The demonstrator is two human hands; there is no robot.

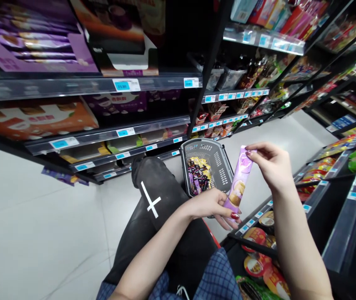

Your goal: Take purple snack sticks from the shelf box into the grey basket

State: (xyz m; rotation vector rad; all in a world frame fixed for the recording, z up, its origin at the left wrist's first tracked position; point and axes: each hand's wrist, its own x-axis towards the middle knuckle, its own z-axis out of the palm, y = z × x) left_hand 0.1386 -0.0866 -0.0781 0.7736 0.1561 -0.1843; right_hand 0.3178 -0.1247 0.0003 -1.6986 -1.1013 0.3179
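Observation:
A slim purple snack packet (239, 179) with pictures of round golden snacks on its front is held upright and slightly tilted between my hands. My left hand (217, 206) grips its lower end, thumb across the front. At the top corner, my right hand (272, 160) pinches the packet between thumb and fingers. Just behind and left of the packet, a dark grey shopping basket (223, 160) stands on the floor. Many small yellow, black and purple wrapped packets (199, 175) lie inside it.
Left, a black shelf unit (87, 86) carries a purple display box (40, 62) of packets and an orange carton (37, 118). Several purple packets (63, 176) lie on the floor by its foot. Right, another shelf (253, 241) holds round red tubs (256, 264). My black-trousered knee (159, 179) is beside the basket.

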